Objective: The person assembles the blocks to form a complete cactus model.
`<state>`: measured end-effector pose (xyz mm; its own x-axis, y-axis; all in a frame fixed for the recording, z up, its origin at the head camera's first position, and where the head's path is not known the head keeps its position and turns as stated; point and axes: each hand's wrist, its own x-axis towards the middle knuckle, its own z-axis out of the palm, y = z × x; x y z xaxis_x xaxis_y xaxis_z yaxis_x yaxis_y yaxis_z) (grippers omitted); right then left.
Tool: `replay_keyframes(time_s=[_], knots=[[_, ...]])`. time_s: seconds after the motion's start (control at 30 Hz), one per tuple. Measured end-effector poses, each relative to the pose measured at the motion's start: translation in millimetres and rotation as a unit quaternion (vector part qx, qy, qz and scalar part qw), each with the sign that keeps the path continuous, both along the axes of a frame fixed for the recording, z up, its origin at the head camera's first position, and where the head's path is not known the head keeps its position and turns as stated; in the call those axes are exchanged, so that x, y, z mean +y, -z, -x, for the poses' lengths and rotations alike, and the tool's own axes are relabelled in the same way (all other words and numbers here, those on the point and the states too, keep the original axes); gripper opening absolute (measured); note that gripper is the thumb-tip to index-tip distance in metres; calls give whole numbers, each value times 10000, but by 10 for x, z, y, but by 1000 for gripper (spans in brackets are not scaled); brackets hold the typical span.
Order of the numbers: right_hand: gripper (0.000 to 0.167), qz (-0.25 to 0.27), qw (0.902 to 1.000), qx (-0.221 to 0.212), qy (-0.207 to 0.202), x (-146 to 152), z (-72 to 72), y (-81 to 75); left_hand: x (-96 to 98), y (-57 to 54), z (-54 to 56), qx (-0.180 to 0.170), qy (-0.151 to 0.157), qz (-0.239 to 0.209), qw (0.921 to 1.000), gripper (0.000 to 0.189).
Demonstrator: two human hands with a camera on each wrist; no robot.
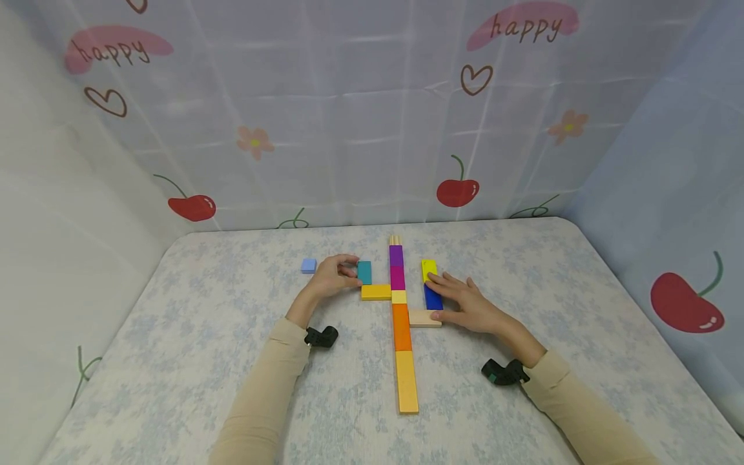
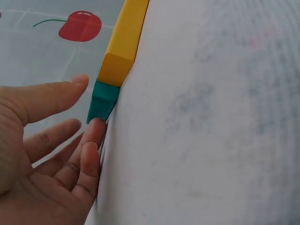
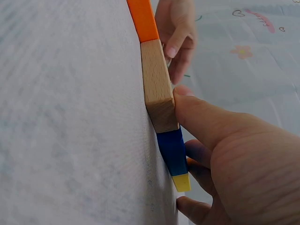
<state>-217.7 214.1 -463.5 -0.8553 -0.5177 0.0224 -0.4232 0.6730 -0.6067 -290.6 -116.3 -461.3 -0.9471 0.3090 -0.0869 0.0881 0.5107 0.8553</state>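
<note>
My left hand [image 1: 331, 276] is beside a teal block [image 1: 364, 272], which stands at the left end of a yellow block [image 1: 376, 292]. In the left wrist view a fingertip meets the far end of the teal block [image 2: 104, 96], and the thumb stays apart from it. My right hand [image 1: 469, 305] rests against the pieces on the right. Its thumb touches a plain wooden block [image 1: 423, 318], while its other fingers spread by a dark blue block [image 1: 433, 297] and a bright yellow block [image 1: 429, 268], partly covering them.
Between the hands runs a column of flat blocks: purple [image 1: 396, 256], magenta [image 1: 397, 278], pale yellow [image 1: 398, 297], orange [image 1: 402, 327] and light orange [image 1: 407, 382]. Thin pale pieces [image 1: 395, 239] top it. A small light blue block [image 1: 309, 265] lies left of my left hand.
</note>
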Motion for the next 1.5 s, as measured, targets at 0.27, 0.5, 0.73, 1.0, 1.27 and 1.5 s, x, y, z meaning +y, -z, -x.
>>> replay_keyframes(time_s=[0.27, 0.5, 0.73, 1.0, 1.27, 1.5], knots=[[74, -61, 10000, 43, 12, -2, 1, -2, -129, -172, -128, 522, -452, -412, 9968, 48], [74, -17, 10000, 33, -15, 0, 5, -6, -545, -260, -149, 1234, -1156, -930, 9812, 43], [74, -41, 10000, 28, -9, 1, 3, -4, -855, -183, -121, 610, -1490, -763, 9840, 50], [73, -139, 9999, -5, 10, -15, -1, 3, -983, -11, -49, 49, -1417, -442, 9889, 55], [73, -107, 9999, 8, -1, -12, 4, 0, -971, 60, 16, 69, -1322, -300, 9907, 53], [74, -54, 10000, 33, -2, 2, 1, 3, -923, 75, 29, 193, -1416, -182, 9896, 44]])
